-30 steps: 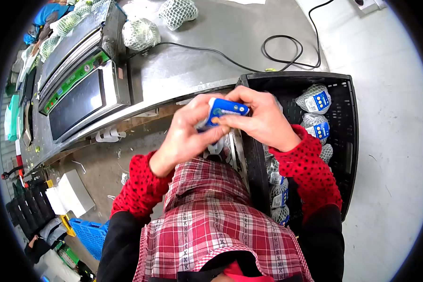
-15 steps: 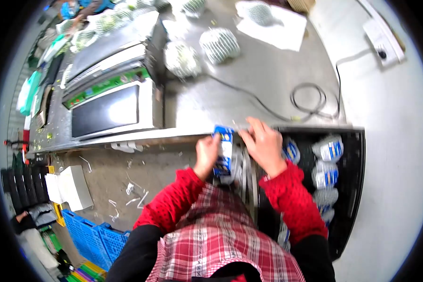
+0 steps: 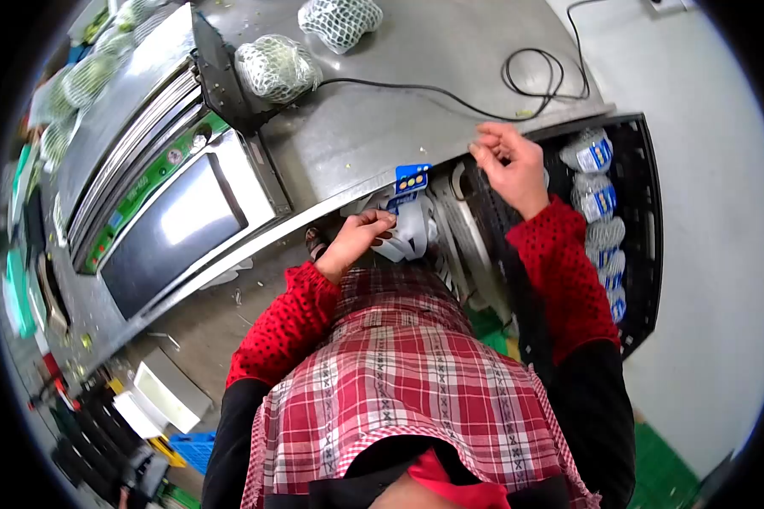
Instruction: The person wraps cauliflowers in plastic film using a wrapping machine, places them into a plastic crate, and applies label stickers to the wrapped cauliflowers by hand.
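Observation:
A blue-and-white label strip with yellow dots stands at the metal table's front edge, its lower part running down in front of a crumpled white band. My left hand is closed in a pinch at the lower end of the strip. Up and to the right, my right hand hovers over the near side of a black crate, fingers curled and thumb near the index finger. Whatever may be between those fingertips is too small to make out.
Net-wrapped produce lies on the metal table beside a black cable. At the left stands a machine with a dark flat plate. Several net-wrapped packs with blue labels fill the crate. A white box sits on the floor.
My right hand has moved away from the label strip, up and right toward the crate. My left hand is now lower on the strip. The view has turned and shifted closer to the table edge.

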The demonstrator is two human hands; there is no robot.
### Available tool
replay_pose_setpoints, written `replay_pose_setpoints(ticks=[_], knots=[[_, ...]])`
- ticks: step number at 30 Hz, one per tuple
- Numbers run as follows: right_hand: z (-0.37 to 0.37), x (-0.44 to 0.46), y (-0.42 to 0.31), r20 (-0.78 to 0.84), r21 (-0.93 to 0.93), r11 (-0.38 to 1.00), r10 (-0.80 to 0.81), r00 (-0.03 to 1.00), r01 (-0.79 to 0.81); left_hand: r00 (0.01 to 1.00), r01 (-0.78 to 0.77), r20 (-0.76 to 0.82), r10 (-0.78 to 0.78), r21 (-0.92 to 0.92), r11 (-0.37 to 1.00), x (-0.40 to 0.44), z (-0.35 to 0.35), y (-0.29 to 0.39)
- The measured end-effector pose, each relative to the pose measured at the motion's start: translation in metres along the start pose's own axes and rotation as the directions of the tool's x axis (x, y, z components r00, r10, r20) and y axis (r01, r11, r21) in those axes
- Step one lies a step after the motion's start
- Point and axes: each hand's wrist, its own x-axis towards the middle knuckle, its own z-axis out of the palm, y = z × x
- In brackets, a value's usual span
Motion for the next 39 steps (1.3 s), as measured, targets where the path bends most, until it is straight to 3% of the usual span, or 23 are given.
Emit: replay_pose_setpoints(ticks=[1,3,4,5,8,11,14,15,16,18,19,21,23,25,27,28,31,34,37,38,39], knots=[[0.002,0.000,-0.003,-0.016,-0.054,0.999,-0.005,1.000,0.005,0.999,0.022,0.035,-0.022,0.005,1.000,-0.004,-0.011,-0.011],[0.007,0.001,-0.002,-0.037,-0.085,0.996,-0.010,0.999,0.007,0.998,-0.062,0.039,0.054,0.243,0.968,-0.017,-0.041,-0.023],[0.010,0.001,-0.007,-0.039,-0.155,0.988,-0.012,0.999,0.005,0.999,-0.032,0.051,0.017,0.296,0.955,-0.029,-0.058,-0.031],[0.010,0.001,-0.007,-0.051,-0.157,0.988,0.000,0.999,-0.008,0.993,0.102,0.017,-0.114,0.321,0.941,-0.050,-0.063,-0.016],[0.018,0.000,-0.003,0.017,-0.410,0.902,-0.140,0.990,0.134,0.990,-0.001,0.127,-0.066,0.466,0.885,-0.071,-0.113,-0.053],[0.030,-0.007,0.002,-0.050,-0.462,0.881,-0.137,0.989,0.099,0.997,-0.072,0.053,0.049,0.624,0.778,-0.108,-0.130,-0.069],[0.074,-0.044,0.006,-0.405,-0.081,0.989,0.079,0.911,-0.121,0.987,-0.052,-0.105,0.118,0.491,0.870,-0.145,-0.131,-0.065],[0.087,-0.063,0.005,-0.443,0.065,0.962,0.264,0.857,-0.263,0.979,0.012,-0.185,0.086,0.477,0.879,-0.160,-0.126,-0.052],[0.106,-0.083,0.032,-0.483,0.251,0.940,0.330,0.811,-0.233,0.964,-0.004,-0.230,0.135,0.494,0.869,-0.171,-0.123,-0.049],[0.141,-0.124,0.096,-0.308,0.339,0.790,0.607,0.733,-0.511,0.935,-0.010,-0.301,0.189,0.510,0.860,-0.190,-0.119,-0.053],[0.156,-0.135,0.094,-0.222,0.224,0.801,0.597,0.771,-0.555,0.923,-0.038,-0.318,0.217,0.486,0.873,-0.198,-0.114,-0.058],[0.173,-0.146,0.098,0.013,0.277,0.782,0.578,0.816,-0.558,0.906,-0.050,-0.354,0.231,0.453,0.890,-0.206,-0.101,-0.077],[0.180,-0.153,0.102,0.310,0.331,0.690,0.565,0.765,-0.644,0.933,-0.038,-0.303,0.193,0.451,0.892,-0.219,-0.086,-0.097],[0.177,-0.167,0.086,0.402,0.371,0.604,0.580,0.708,-0.706,0.963,-0.040,-0.208,0.173,0.524,0.851,-0.233,-0.071,-0.112],[0.175,-0.189,0.072,0.447,0.480,0.557,0.510,0.735,-0.678,0.985,-0.070,-0.095,0.144,0.541,0.838,-0.239,-0.065,-0.115],[0.173,-0.202,0.066,0.531,0.499,0.539,0.428,0.731,-0.679,0.991,-0.002,-0.106,0.081,0.590,0.807,-0.241,-0.064,-0.115],[0.177,-0.266,0.048,0.601,0.492,0.416,0.472,0.645,-0.764,0.989,-0.048,-0.096,0.108,0.485,0.873,-0.234,-0.056,-0.116],[0.173,-0.326,0.022,0.697,0.418,0.455,0.395,0.599,-0.786,0.997,-0.015,-0.056,0.058,0.572,0.820,-0.220,-0.035,-0.104],[0.155,-0.355,-0.025,0.789,0.426,0.420,0.261,0.557,-0.801,0.994,-0.040,0.106,-0.013,0.479,0.877,-0.195,-0.015,-0.128],[0.153,-0.363,-0.037,0.760,0.435,0.492,0.249,0.601,-0.754,0.980,-0.030,0.192,-0.061,0.437,0.899,-0.190,-0.009,-0.139],[0.150,-0.372,-0.052,0.745,0.509,0.297,0.318,0.586,-0.808,0.952,0.049,0.274,-0.136,0.303,0.952,-0.186,0.000,-0.151]])
